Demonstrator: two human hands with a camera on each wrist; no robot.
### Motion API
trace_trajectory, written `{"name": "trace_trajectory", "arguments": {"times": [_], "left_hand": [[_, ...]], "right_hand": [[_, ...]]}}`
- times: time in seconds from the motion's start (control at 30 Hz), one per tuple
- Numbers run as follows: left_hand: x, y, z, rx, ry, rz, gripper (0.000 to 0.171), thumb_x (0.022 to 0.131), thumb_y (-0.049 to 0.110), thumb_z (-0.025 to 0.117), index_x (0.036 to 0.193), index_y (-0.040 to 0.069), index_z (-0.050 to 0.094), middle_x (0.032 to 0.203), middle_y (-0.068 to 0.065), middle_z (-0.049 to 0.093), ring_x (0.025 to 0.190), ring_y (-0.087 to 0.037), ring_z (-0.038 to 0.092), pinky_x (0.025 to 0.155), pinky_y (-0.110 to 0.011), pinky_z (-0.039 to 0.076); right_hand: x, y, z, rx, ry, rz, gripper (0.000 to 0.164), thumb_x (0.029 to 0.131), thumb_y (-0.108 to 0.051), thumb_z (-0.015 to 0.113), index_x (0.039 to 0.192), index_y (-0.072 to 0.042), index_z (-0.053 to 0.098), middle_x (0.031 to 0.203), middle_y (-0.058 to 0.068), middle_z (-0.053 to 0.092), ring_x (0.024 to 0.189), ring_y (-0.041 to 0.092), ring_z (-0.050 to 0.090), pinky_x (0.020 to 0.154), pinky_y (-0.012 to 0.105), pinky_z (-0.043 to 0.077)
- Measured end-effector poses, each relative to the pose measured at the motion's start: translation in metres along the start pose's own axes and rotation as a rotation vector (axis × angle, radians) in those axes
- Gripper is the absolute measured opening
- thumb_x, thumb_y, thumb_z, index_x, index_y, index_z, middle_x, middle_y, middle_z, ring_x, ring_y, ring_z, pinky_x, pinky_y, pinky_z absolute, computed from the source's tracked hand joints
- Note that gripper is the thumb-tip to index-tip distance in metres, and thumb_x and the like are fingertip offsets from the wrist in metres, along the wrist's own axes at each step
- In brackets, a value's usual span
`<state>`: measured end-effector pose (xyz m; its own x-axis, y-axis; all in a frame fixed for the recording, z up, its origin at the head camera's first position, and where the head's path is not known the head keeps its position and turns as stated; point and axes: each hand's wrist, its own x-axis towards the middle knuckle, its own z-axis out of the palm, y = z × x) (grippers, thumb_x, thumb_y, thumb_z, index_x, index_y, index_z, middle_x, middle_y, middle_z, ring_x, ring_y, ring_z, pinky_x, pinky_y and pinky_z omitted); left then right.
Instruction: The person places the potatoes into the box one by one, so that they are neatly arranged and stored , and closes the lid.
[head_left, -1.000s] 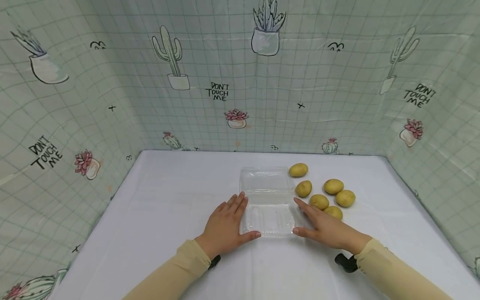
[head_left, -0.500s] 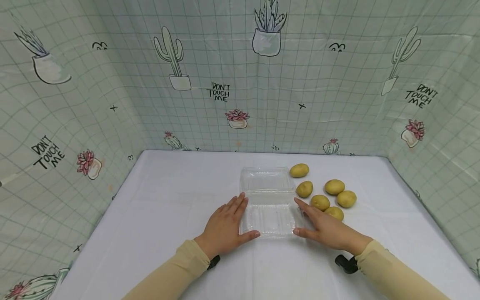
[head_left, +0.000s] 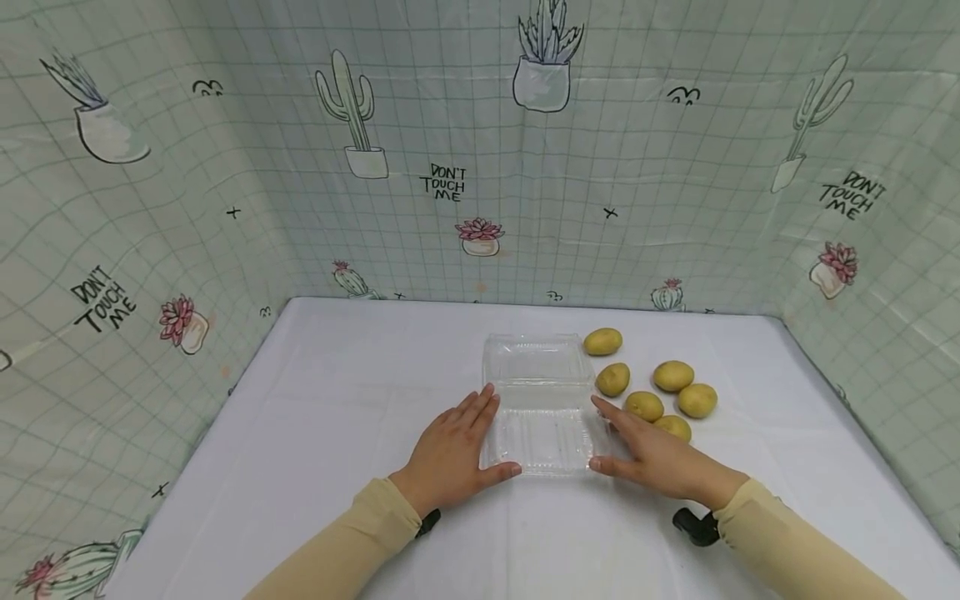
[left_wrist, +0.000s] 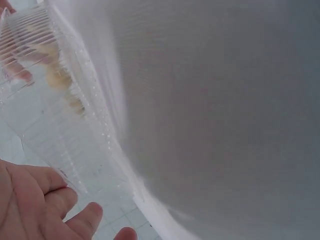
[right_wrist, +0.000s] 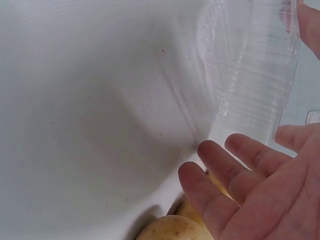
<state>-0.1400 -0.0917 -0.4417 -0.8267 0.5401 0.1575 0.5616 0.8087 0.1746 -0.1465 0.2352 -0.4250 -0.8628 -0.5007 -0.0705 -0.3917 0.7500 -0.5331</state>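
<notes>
A clear plastic clamshell container (head_left: 543, 437) lies unfolded on the white table, its lid (head_left: 538, 358) laid back on the far side. My left hand (head_left: 453, 454) rests along its left side, fingers extended and thumb by the near rim. Opposite, my right hand (head_left: 660, 458) is at the right side, fingers stretched forward and thumb near the front right corner. In the left wrist view, the fingers (left_wrist: 55, 182) are beside the plastic wall. The right wrist view has straight, spread fingers (right_wrist: 220, 160) at the container's side. Neither hand grips anything else.
Several yellow potatoes (head_left: 673, 376) lie to the right of the container, some close behind my right hand. One potato (head_left: 603, 341) sits by the lid's far right corner. Patterned cloth walls (head_left: 540, 250) enclose the white table (head_left: 360, 392) at the back and sides.
The head view has shifted a little, so the background and potatoes appear slightly farther right. Both hands stay in place at the container's sides.
</notes>
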Motion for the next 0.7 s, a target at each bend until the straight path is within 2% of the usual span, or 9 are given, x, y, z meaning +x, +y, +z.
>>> {"name": "trace_trajectory", "arguments": {"times": [0.27,0.43,0.63,0.7], "left_hand": [[0.002,0.002,-0.002,0.020,-0.018,-0.012,0.096,0.092,0.073,0.047,0.154,0.001,0.034,0.161,-0.014,0.026,0.144,-0.030,0.033,0.109,-0.045,0.037],[0.002,0.003,-0.004,0.031,-0.024,-0.012,0.096,0.092,0.073,0.048,0.154,0.001,0.034,0.161,-0.014,0.026,0.143,-0.030,0.035,0.109,-0.045,0.037],[0.002,0.004,-0.006,0.010,-0.051,-0.028,0.097,0.092,0.073,0.048,0.155,0.002,0.032,0.162,-0.013,0.024,0.144,-0.029,0.032,0.111,-0.046,0.034],[0.002,0.004,-0.006,0.006,-0.056,-0.030,0.097,0.092,0.073,0.048,0.155,0.002,0.031,0.162,-0.013,0.023,0.145,-0.029,0.031,0.111,-0.046,0.033]], "right_hand": [[-0.002,0.000,-0.002,-0.027,0.018,-0.026,0.095,0.091,-0.065,0.058,0.158,-0.008,0.023,0.143,0.022,0.050,0.129,0.037,0.050,0.102,0.057,0.041],[-0.008,-0.002,-0.009,-0.018,0.050,-0.011,0.091,0.091,-0.063,0.060,0.159,-0.014,0.024,0.148,0.015,0.047,0.128,0.034,0.053,0.098,0.055,0.044],[-0.024,0.003,-0.027,-0.067,0.183,-0.028,0.077,0.094,-0.049,0.066,0.154,-0.011,0.036,0.145,0.014,0.051,0.123,0.034,0.057,0.093,0.057,0.047],[-0.032,0.010,-0.032,-0.096,0.231,-0.001,0.074,0.095,-0.043,0.068,0.153,-0.010,0.037,0.143,0.015,0.053,0.119,0.035,0.059,0.088,0.055,0.051]]}}
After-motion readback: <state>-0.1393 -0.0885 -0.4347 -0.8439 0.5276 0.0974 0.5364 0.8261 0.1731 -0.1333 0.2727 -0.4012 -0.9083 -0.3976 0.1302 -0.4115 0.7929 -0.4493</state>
